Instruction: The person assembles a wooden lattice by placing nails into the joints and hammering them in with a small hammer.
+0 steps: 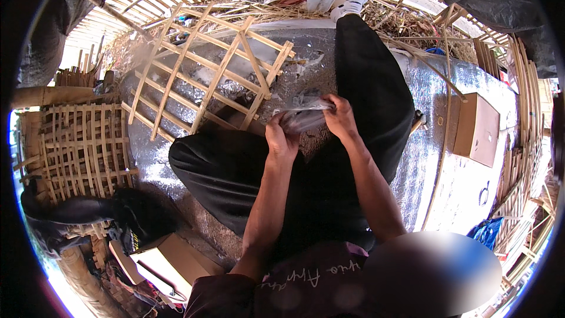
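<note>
Clear plastic film (pixel 305 119) held between hands, over silvery mat (pixel 415 168), near black trousers (pixel 374 76). Left hand (pixel 282 136): fingers pinching film's left end. Right hand (pixel 341 116): fingers gripping its upper right edge. Bamboo lattice (pixel 222 74) beyond, to left; cardboard box (pixel 478 129) well apart, to right.
</note>
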### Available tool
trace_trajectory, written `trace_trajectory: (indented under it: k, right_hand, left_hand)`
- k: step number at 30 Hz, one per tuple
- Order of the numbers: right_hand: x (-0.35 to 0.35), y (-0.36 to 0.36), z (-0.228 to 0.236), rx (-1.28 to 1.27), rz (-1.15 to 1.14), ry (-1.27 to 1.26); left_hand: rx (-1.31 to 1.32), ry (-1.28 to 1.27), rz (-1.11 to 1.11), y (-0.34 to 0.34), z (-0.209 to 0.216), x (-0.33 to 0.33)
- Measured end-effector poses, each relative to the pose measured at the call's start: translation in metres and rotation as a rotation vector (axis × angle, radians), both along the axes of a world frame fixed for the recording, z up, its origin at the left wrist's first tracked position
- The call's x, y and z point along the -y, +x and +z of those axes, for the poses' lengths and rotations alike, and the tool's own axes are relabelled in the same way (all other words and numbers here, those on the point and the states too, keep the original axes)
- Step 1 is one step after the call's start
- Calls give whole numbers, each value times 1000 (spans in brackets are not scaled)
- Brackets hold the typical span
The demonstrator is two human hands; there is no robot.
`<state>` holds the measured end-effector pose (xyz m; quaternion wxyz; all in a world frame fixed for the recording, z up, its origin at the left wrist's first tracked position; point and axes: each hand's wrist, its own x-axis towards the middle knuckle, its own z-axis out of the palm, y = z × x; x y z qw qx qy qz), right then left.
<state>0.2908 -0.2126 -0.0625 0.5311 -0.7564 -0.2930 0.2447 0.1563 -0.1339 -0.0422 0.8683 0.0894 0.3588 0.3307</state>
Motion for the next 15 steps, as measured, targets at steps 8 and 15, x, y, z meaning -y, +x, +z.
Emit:
trace_trajectory:
  k: [8, 15]
  right_hand:
    - [0, 15, 4, -915, -40, -39]
    - [-10, 1, 39, -177, 375, -324]
  left_hand:
    - [-606, 670, -644, 6, 1, -5]
    - [74, -50, -178, -6, -11, -17]
